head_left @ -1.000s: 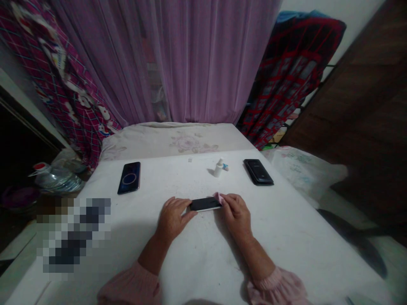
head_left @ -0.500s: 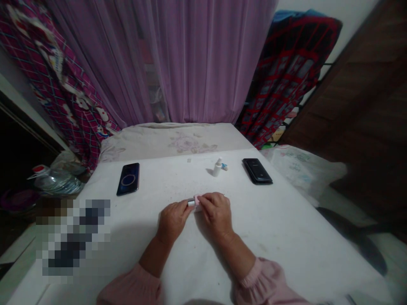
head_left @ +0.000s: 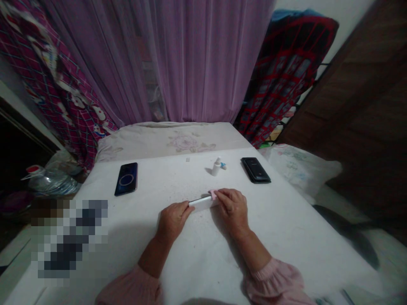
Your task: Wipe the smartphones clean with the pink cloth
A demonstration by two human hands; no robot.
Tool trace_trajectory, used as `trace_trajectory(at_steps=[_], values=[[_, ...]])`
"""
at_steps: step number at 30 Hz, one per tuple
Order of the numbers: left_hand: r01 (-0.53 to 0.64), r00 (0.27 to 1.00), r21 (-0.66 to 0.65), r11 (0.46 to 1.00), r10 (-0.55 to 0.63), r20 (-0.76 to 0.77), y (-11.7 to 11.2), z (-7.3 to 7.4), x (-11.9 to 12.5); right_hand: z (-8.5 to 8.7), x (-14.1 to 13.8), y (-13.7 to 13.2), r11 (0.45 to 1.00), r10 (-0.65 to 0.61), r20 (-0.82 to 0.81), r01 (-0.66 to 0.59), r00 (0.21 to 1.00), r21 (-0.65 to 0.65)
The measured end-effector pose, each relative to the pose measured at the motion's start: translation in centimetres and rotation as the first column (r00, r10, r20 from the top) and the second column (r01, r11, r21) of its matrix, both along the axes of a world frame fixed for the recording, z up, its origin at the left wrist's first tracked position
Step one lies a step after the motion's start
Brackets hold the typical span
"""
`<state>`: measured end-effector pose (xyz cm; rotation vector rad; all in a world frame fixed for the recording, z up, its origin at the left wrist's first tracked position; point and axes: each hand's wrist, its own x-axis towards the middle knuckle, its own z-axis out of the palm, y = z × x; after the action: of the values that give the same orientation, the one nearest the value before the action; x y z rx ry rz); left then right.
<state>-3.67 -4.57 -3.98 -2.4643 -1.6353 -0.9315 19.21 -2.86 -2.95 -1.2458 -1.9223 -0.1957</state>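
A slim white phone (head_left: 200,204) is held tilted above the white table, seen nearly edge-on. My left hand (head_left: 172,221) pinches its left end between thumb and fingers. At the other end, my right hand (head_left: 234,209) is closed on a small pink cloth (head_left: 213,194), which is pressed against the phone's upper edge. The fingers of my right hand partly cover the cloth and that end of the phone. Beyond my hands stands a small white spray bottle (head_left: 216,167), upright, with a little blue-and-white item (head_left: 223,165) right behind it.
To the left on the white tablecloth (head_left: 152,178) lies a dark phone (head_left: 126,179) with a ring on its screen. Black stacked devices (head_left: 256,170) lie at the right. A tiny grey square (head_left: 187,159) is farther back. A large plastic bottle (head_left: 51,180) stands off the left edge.
My right hand has slid to the right along the phone with the pink cloth, baring more of the white edge. My left hand has kept its hold. The view has shifted slightly.
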Motion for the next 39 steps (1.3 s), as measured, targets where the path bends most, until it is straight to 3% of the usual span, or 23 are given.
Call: trace_trajectory(at_steps=[5,11,14,18,21,24,27,29,31,35,37,39], values=[[0.007,1.0,0.019,1.0,-0.007,-0.002,-0.1,0.1,0.2,0.1,-0.3,0.0,0.999,-0.029,-0.051,0.031,0.998,0.037],[0.068,0.998,0.089,0.994,-0.067,-0.012,-0.2,-0.1,0.1,1.5,-5.6,-1.6,0.975,0.217,0.006,-0.217,0.976,0.053],[0.076,0.997,0.096,0.992,-0.074,-0.015,-0.2,-0.1,0.1,1.6,-5.8,-1.7,0.969,0.241,0.029,-0.242,0.97,0.046],[0.072,0.997,0.1,0.992,-0.071,-0.01,-0.2,0.0,0.2,0.5,-2.3,-0.7,0.987,0.154,0.014,-0.154,0.988,0.049],[0.068,0.998,0.115,0.991,-0.068,-0.002,-0.2,0.1,0.4,-0.8,0.2,0.1,0.999,0.038,-0.134,-0.036,0.99,0.019],[0.069,0.997,0.095,0.993,-0.072,0.03,-0.2,-0.1,0.4,-1.6,0.9,0.5,0.994,-0.039,-0.364,0.0,0.931,-0.106],[0.051,0.996,0.037,0.998,-0.054,0.065,-0.2,-0.4,0.2,-1.4,0.3,0.3,0.952,-0.149,-0.504,-0.015,0.851,-0.306],[0.034,0.997,-0.004,0.999,-0.033,0.068,-0.3,-0.7,-0.1,-0.9,0.0,0.1,0.905,-0.203,-0.482,-0.025,0.853,-0.426],[0.016,0.997,-0.049,0.999,-0.012,0.081,-0.4,-0.8,-0.2,-0.3,0.0,-0.1,0.87,-0.184,-0.384,-0.033,0.905,-0.492],[-0.012,0.975,-0.181,0.983,0.052,0.217,-0.5,-0.7,-0.2,0.0,0.6,0.0,0.872,-0.133,-0.231,0.003,0.964,-0.49],[-0.012,0.958,-0.202,0.979,0.07,0.279,-0.6,-0.6,0.0,-0.3,0.7,0.1,0.858,-0.177,-0.315,-0.011,0.932,-0.513],[-0.004,0.952,-0.125,0.992,0.042,0.302,-0.6,-0.5,0.2,-0.6,0.6,0.2,0.819,-0.211,-0.479,-0.114,0.852,-0.562]])
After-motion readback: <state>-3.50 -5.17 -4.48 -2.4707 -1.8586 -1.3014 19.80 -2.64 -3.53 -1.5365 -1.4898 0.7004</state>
